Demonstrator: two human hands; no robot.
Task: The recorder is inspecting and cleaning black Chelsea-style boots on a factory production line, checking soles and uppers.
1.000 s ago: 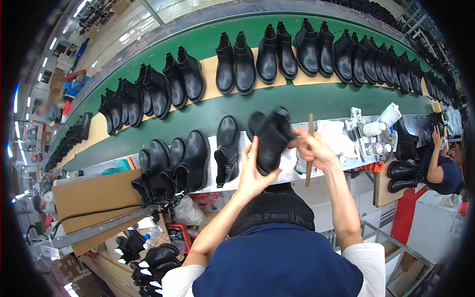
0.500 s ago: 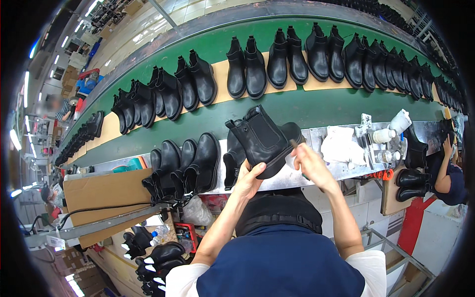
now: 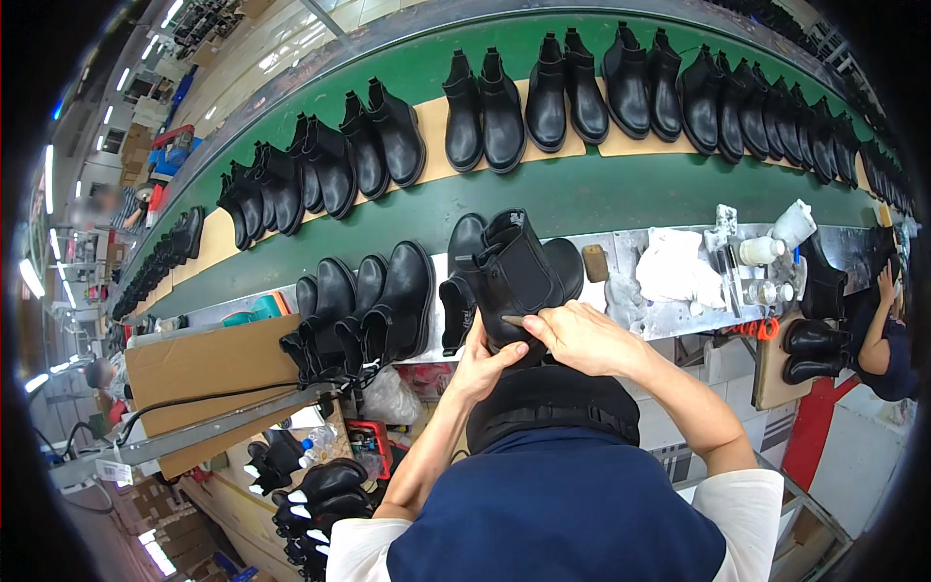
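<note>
A black ankle boot (image 3: 521,276) with elastic side panels is held over the bench in front of me, its shaft up and its toe toward me. My left hand (image 3: 482,367) grips it low near the toe, thumb along the front. My right hand (image 3: 590,339) is closed round a slim stick (image 3: 513,319) whose tan, pointed tip meets the boot's front; the rest of the stick is hidden in my fingers. Behind the held boot lie other black boots, one at the left (image 3: 466,236) and one partly hidden at the right (image 3: 565,268).
A brown block (image 3: 594,263), a white cloth (image 3: 676,266), brushes and white bottles (image 3: 761,251) lie on the metal bench to the right. More boots (image 3: 399,303) stand left beside a cardboard sheet (image 3: 208,393). Boots line the green belt (image 3: 621,192) beyond. A co-worker's arm (image 3: 878,330) shows far right.
The boot has turned from tilted sideways to more upright, toe toward me. My right hand has moved left and down, from beside the sole to the boot's front, bringing the stick's tip onto it.
</note>
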